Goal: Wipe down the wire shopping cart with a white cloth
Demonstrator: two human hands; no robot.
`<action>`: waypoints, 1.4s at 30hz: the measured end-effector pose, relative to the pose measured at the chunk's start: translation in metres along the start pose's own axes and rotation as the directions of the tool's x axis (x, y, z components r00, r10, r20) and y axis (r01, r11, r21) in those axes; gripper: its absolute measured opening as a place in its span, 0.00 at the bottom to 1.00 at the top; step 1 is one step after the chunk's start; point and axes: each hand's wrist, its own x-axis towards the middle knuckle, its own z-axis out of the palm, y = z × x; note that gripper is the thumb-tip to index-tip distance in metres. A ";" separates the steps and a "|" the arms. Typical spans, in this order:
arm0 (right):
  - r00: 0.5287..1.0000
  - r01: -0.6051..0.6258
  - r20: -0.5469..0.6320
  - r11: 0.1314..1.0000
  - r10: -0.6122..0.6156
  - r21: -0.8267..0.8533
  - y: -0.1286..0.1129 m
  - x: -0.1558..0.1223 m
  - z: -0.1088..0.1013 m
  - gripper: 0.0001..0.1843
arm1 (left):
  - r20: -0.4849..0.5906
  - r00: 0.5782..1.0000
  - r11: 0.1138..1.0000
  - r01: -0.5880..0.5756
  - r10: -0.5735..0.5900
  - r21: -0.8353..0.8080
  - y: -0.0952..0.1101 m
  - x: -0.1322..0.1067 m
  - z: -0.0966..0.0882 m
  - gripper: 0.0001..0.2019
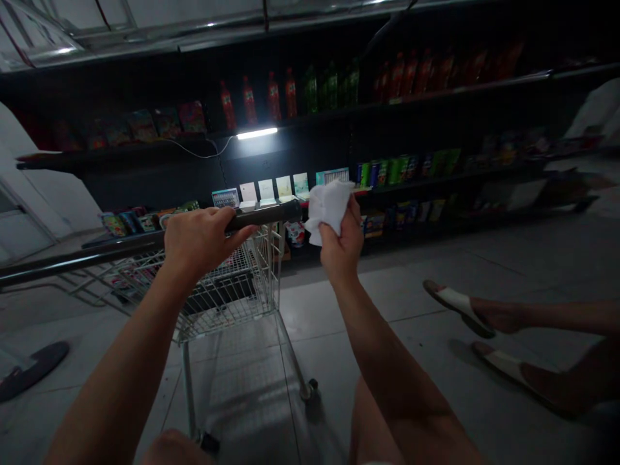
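Observation:
A wire shopping cart [232, 284] stands in front of me, with a dark handlebar [268, 215] across its near side. My left hand [198, 239] is closed over that bar, thumb below it and fingers on top. Beside the bar's right end, my right hand [343, 248] grips a crumpled white cloth [330, 203] between thumb and fingers. The cloth hangs close to the bar's end cap; whether the two touch I cannot tell. Inside the cart some items show through the wires, too dim to name.
Dark store shelves [300, 116] run across the back with red bottles [274, 97], green bottles [332, 84] and cans [394, 171]. A lit tube lamp [257, 133] hangs under one shelf. At the right, another person's sandalled feet [465, 310] rest on the tiled floor [378, 303].

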 end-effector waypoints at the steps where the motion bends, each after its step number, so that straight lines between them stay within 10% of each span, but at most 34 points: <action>1: 0.999 0.002 0.050 0.998 -0.005 0.056 -0.005 0.003 0.007 0.28 | -0.009 1.000 1.000 0.004 -0.004 -0.004 -0.003 -0.002 0.000 0.28; 11: 0.923 -0.217 0.329 0.976 0.202 0.011 0.016 -0.097 0.063 0.25 | -0.106 0.994 0.999 -0.003 -0.003 -0.054 -0.037 -0.030 -0.009 0.27; 20: 0.980 0.036 0.199 0.998 -0.027 -0.045 -0.039 -0.066 0.039 0.25 | -0.138 0.990 0.995 0.005 -0.019 -0.097 -0.025 -0.028 -0.035 0.29; 28: 0.709 0.142 0.705 0.980 -0.003 -0.139 -0.002 -0.138 0.032 0.25 | -0.141 0.989 0.991 -0.051 0.034 -0.120 0.020 -0.022 -0.030 0.28; 34: 0.924 -0.131 0.368 0.990 0.105 0.045 -0.011 -0.083 0.027 0.21 | -0.284 0.957 0.991 -0.095 0.066 -0.090 0.000 -0.033 -0.021 0.25; 38: 0.946 -0.058 0.322 0.952 -0.044 0.301 -0.048 -0.041 0.052 0.22 | -0.331 0.939 0.986 -0.134 0.093 -0.103 -0.009 -0.039 -0.023 0.23; 42: 0.922 -0.115 0.385 0.934 -0.026 0.339 -0.055 -0.068 0.074 0.23 | -0.373 0.920 0.975 -0.180 0.122 -0.127 -0.018 -0.047 -0.025 0.21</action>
